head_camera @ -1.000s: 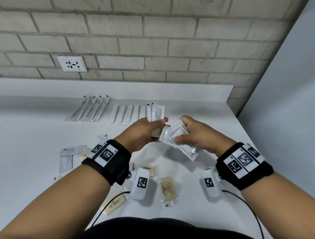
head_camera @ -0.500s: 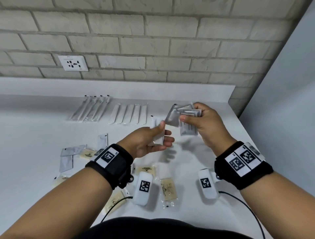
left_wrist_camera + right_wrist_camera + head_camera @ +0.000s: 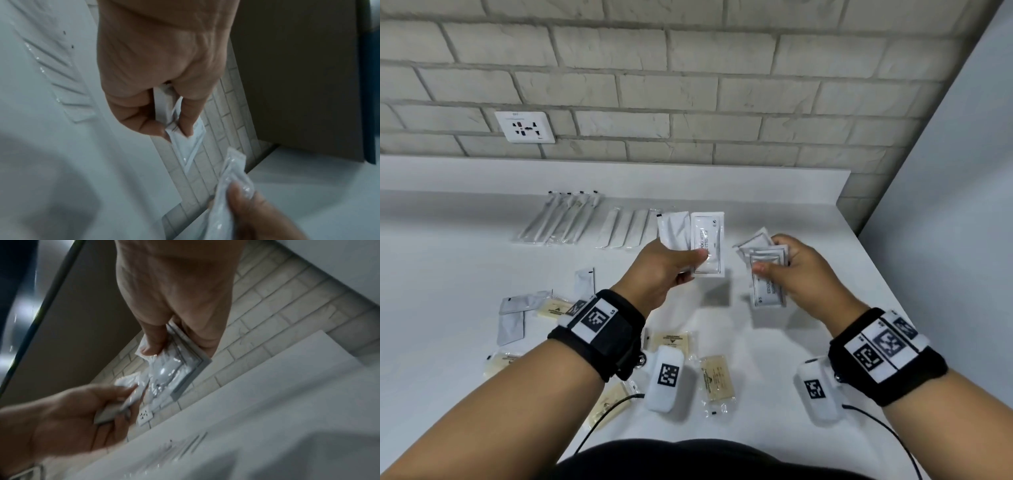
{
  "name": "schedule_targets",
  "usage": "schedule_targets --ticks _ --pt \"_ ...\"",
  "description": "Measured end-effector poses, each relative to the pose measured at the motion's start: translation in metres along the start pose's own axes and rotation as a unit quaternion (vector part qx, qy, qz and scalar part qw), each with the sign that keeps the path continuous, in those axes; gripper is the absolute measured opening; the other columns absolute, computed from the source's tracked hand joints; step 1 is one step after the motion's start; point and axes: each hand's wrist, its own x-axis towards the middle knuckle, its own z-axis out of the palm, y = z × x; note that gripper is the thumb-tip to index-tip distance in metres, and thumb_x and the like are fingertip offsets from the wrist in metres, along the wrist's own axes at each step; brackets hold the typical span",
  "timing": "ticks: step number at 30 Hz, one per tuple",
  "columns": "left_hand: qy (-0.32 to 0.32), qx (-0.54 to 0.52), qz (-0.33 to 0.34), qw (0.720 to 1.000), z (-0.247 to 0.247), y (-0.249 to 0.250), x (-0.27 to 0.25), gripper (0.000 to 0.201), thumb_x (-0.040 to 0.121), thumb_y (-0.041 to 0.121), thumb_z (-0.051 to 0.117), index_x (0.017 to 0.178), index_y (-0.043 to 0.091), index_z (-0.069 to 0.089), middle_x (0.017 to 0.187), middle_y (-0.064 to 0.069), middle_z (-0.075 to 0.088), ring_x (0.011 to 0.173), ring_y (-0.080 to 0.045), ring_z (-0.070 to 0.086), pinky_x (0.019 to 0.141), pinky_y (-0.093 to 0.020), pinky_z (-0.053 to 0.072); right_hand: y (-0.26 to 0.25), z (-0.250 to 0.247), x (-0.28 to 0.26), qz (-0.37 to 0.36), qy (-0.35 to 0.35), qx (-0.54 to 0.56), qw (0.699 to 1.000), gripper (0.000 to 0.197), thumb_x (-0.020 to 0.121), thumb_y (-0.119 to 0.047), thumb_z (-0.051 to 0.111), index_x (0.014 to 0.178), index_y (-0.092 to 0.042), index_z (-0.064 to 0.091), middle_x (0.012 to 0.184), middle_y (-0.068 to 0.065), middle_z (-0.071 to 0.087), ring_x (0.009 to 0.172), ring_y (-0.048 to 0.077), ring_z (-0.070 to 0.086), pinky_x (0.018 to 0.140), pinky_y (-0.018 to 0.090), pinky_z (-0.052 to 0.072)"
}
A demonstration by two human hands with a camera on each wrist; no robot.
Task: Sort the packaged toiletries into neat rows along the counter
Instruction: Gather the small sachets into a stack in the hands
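My left hand (image 3: 688,263) pinches two flat white sachets (image 3: 707,243) between thumb and fingers and holds them upright above the counter (image 3: 448,267). The left wrist view shows the same pinch on a sachet (image 3: 183,146). To its right, my right hand (image 3: 774,267) grips a fanned bundle of white sachets (image 3: 765,260), seen crinkled and shiny in the right wrist view (image 3: 172,368). A small gap separates the two hands. Behind the left hand, along the back of the counter, lie a row of long slim packets (image 3: 558,219) and a row of shorter white packets (image 3: 626,228).
Loose silver sachets (image 3: 513,315) and yellow soap packets (image 3: 717,377) lie scattered near my wrists. A brick wall with a socket (image 3: 525,126) backs the counter, and a grey panel (image 3: 945,205) bounds it on the right. Bare counter lies right of the rows.
The hands were together a second ago and have drawn apart. The left hand now holds its sachets higher, near the right end of the rows. The right hand keeps the bundle.
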Motion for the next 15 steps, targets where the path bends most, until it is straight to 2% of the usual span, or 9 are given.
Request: schedule_targets --ticks 2,4,6,7,8,10,12,13,15 --pt "-0.007 0.103 0.020 0.994 0.001 0.003 -0.001 0.017 0.079 0.007 0.075 0.072 0.007 0.059 0.060 -0.001 0.059 0.059 -0.015 0.053 0.055 -0.020 0.041 -0.018 -0.007 0.004 -0.016 -0.020 0.018 1.000 0.015 0.080 -0.008 0.074 0.089 -0.015 0.063 0.083 0.000 0.066 0.075 0.015 0.060 0.077 0.035 0.047" --pt "-0.048 0.274 0.029 0.960 0.003 0.011 -0.004 0.028 0.076 0.016 0.079 0.062 0.012 0.055 0.051 0.008 0.056 0.053 -0.010 0.053 0.051 -0.018 0.036 -0.044 -0.017 0.011 -0.052 -0.069 -0.061 0.994 0.017 0.080 -0.012 0.075 0.084 -0.021 0.061 0.086 -0.004 0.059 0.079 0.015 0.059 0.077 0.035 0.046" --pt "-0.093 0.435 0.028 0.895 0.008 0.021 -0.005 0.031 0.071 0.029 0.082 0.066 0.015 0.055 0.056 0.010 0.055 0.055 -0.007 0.051 0.051 -0.021 0.034 -0.069 -0.020 0.019 -0.080 -0.154 -0.242 0.955 0.017 0.080 -0.023 0.075 0.084 -0.024 0.059 0.093 -0.006 0.051 0.090 0.018 0.057 0.084 0.036 0.044" --pt "-0.102 0.472 0.028 0.875 0.009 0.025 -0.003 0.031 0.069 0.033 0.083 0.074 0.015 0.058 0.065 0.007 0.058 0.060 -0.008 0.053 0.054 -0.023 0.036 -0.077 -0.018 0.022 -0.080 -0.199 -0.313 0.925 0.017 0.080 -0.027 0.075 0.088 -0.023 0.060 0.098 -0.005 0.050 0.096 0.019 0.056 0.088 0.035 0.043" --pt "-0.111 0.474 0.031 0.873 0.010 0.029 -0.002 0.031 0.068 0.032 0.083 0.081 0.015 0.061 0.071 0.005 0.061 0.064 -0.011 0.054 0.055 -0.022 0.040 -0.082 -0.014 0.024 -0.077 -0.239 -0.359 0.899 0.019 0.080 -0.029 0.074 0.093 -0.022 0.061 0.102 -0.004 0.051 0.099 0.019 0.055 0.091 0.035 0.043" --pt "-0.141 0.398 0.044 0.906 0.010 0.033 0.002 0.017 0.071 0.015 0.077 0.079 0.013 0.061 0.068 0.001 0.061 0.063 -0.014 0.054 0.054 -0.018 0.043 -0.080 -0.001 0.024 -0.061 -0.289 -0.379 0.877 0.020 0.080 -0.025 0.074 0.097 -0.025 0.063 0.102 -0.006 0.056 0.100 0.018 0.058 0.091 0.034 0.046" --pt "-0.161 0.291 0.039 0.942 0.008 0.032 0.003 0.011 0.077 0.010 0.071 0.085 0.010 0.064 0.073 -0.004 0.063 0.068 -0.018 0.057 0.062 -0.025 0.048 -0.066 0.011 0.022 -0.026 -0.295 -0.327 0.898 0.024 0.080 -0.018 0.075 0.092 -0.031 0.059 0.093 -0.010 0.062 0.093 0.016 0.061 0.086 0.032 0.047" --pt "-0.156 0.247 0.030 0.956 0.006 0.029 0.004 0.019 0.081 0.018 0.071 0.096 0.007 0.065 0.077 -0.005 0.063 0.071 -0.019 0.058 0.067 -0.030 0.049 -0.057 0.014 0.020 -0.008 -0.278 -0.289 0.916 0.027 0.079 -0.015 0.075 0.089 -0.032 0.055 0.090 -0.010 0.063 0.090 0.016 0.061 0.083 0.032 0.047" --pt "-0.116 0.167 -0.032 0.979 -0.001 0.018 0.008 0.053 0.086 0.052 0.061 0.111 0.006 0.063 0.075 -0.001 0.056 0.066 -0.016 0.050 0.063 -0.030 0.043 -0.037 0.017 0.019 0.019 -0.211 -0.236 0.948 0.032 0.079 -0.016 0.075 0.093 -0.032 0.052 0.092 -0.006 0.065 0.087 0.017 0.062 0.078 0.034 0.049"
